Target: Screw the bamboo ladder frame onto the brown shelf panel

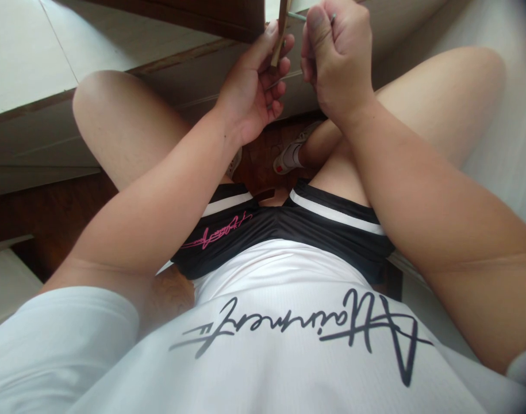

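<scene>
Near the top edge, my left hand [254,86] pinches a narrow wooden strip [280,43] between its thumb and fingers. The strip stands edge-on, and its upper end is cut off by the frame. To its right, my right hand [342,54] is closed in a fist around a thin greenish-grey rod [296,16]. The rod points left, and its tip meets or nearly meets the strip; I cannot tell which. My fingers hide the rest of the rod.
A dark brown wooden panel [219,14] lies just left of my left thumb. The pale tabletop [25,52] has a worn brown edge in front of my knees. A pale surface [508,144] rises at the right. Reddish-brown flooring [256,155] shows between my legs.
</scene>
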A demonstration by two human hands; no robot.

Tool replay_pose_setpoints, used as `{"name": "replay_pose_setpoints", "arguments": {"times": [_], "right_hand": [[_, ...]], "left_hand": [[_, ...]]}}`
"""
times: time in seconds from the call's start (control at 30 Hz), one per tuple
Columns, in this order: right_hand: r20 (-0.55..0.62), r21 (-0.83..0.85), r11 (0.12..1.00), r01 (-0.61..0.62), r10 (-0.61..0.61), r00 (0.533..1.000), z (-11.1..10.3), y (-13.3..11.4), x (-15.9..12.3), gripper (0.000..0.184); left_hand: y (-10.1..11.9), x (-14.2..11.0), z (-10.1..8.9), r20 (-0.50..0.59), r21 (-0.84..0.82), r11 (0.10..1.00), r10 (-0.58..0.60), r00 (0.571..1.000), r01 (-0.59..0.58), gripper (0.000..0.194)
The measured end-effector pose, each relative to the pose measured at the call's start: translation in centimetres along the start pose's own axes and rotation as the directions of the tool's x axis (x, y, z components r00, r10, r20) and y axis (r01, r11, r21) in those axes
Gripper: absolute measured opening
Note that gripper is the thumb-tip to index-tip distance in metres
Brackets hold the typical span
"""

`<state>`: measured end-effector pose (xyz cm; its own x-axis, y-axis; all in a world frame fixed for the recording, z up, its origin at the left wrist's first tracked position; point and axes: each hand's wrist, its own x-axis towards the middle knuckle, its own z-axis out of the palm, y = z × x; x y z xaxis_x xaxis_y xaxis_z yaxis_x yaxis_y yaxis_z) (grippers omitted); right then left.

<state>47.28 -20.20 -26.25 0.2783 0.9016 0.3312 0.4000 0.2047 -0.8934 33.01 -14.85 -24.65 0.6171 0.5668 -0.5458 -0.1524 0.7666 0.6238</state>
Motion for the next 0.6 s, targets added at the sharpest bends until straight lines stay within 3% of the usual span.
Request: {"name": "replay_pose_setpoints", "arguments": {"times": [0.23, 0.4, 0.6], "right_hand": [[-0.041, -0.086, 0.996, -0.028, 0.024, 0.999, 0.2, 1.3, 0.7, 0.046], [-0.012, -0.047, 0.998, 0.035, -0.036, 0.999, 0.2, 1.0, 0.6, 0.048], [-0.014, -0.068, 0.998, 0.011, -0.012, 1.0, 0.2, 1.1, 0.5, 0.047]], "left_hand": [[0.3, -0.4, 0.4, 0.152, -0.184, 0.978, -0.074, 0.986, 0.101, 0.026], [0.2, -0.1, 0.2, 0.12, -0.12, 0.989, -0.067, 0.99, 0.081, 0.029], [0.2, -0.2, 0.3, 0.092, -0.107, 0.991, -0.066, 0.994, 0.076, 0.029]]}}
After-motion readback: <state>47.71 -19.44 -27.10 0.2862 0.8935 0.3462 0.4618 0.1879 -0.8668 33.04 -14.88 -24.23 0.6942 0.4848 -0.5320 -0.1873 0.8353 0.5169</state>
